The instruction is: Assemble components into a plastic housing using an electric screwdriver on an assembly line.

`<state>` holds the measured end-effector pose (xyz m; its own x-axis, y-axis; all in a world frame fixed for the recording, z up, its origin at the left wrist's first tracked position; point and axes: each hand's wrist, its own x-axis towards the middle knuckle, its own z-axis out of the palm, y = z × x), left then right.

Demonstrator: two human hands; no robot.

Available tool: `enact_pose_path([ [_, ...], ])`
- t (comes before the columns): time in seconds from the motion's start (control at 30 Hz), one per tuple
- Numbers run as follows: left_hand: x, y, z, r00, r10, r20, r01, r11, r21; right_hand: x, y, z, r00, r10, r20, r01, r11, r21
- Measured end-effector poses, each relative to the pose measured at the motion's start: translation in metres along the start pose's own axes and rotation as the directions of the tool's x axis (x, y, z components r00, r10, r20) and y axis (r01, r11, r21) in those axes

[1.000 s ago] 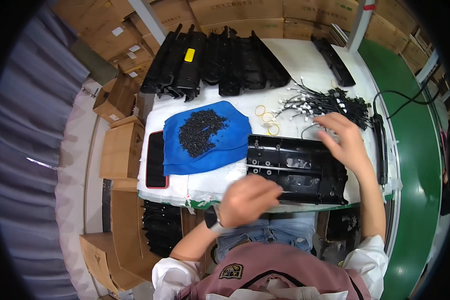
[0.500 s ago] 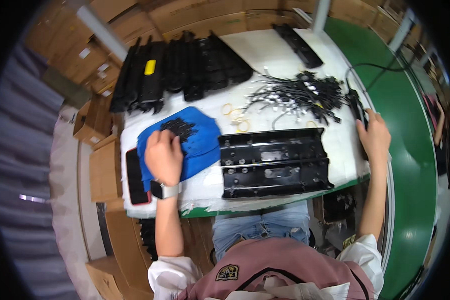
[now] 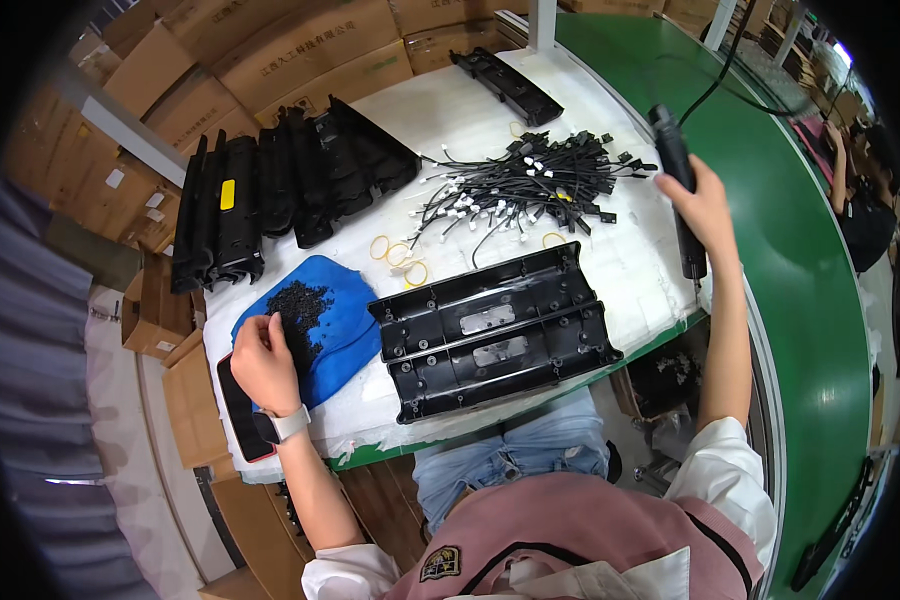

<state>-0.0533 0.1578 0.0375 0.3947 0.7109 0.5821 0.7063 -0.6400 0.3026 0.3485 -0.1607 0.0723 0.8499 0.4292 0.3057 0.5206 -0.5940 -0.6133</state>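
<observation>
In my right hand (image 3: 708, 208) is a black electric screwdriver (image 3: 676, 160), its fingers wrapped round the body and its bit pointing down over the table's right side. My left hand (image 3: 265, 368) is at the edge of a pile of tiny black screws (image 3: 298, 303) on a blue cloth (image 3: 348, 345). Its fingertips are pinched together, and whatever may be between them is too small to make out. Between my hands lie two long black plastic housings (image 3: 545, 285), side by side, hollow side up, with screw posts and oblong slots.
A phone (image 3: 236, 405) lies beside my left wrist. Farther back are a heap of black cables (image 3: 530, 185), yellow rings (image 3: 415, 273), stacked black housings (image 3: 235, 200) and a single one (image 3: 510, 88). The screwdriver's cord (image 3: 722, 75) rises at right. Another person (image 3: 865, 205) sits beyond the green surface (image 3: 815, 370).
My right hand has picked the screwdriver up from the table's right edge and now holds it upright. My left hand stays by the screws. The whole view has shifted and turned.
</observation>
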Motion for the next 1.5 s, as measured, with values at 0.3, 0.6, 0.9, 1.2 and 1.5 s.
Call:
enact_pose_path([
  [0.3,-0.02,0.087,-0.014,0.854,-0.009,0.52,0.485,0.375,-0.79,-0.068,-0.086,-0.043,0.963,-0.268,0.043,-0.019,0.09,0.996],
  [0.6,-0.062,0.17,-0.027,0.514,0.493,0.702,0.752,0.135,-0.645,-0.102,-0.106,-0.018,0.797,-0.559,-0.23,-0.047,-0.436,0.899],
  [0.9,-0.063,0.167,-0.025,0.458,0.501,0.734,0.765,0.198,-0.612,-0.113,-0.105,-0.002,0.848,-0.508,-0.15,-0.093,-0.421,0.902],
  [1.2,-0.064,0.168,-0.019,0.458,0.512,0.726,0.726,0.255,-0.638,-0.117,-0.103,-0.001,0.864,-0.489,-0.121,-0.091,-0.389,0.917],
  [1.5,-0.049,0.188,-0.012,0.42,0.613,0.669,0.809,0.081,-0.582,-0.116,-0.1,-0.008,0.94,-0.281,-0.195,0.017,-0.53,0.848],
])
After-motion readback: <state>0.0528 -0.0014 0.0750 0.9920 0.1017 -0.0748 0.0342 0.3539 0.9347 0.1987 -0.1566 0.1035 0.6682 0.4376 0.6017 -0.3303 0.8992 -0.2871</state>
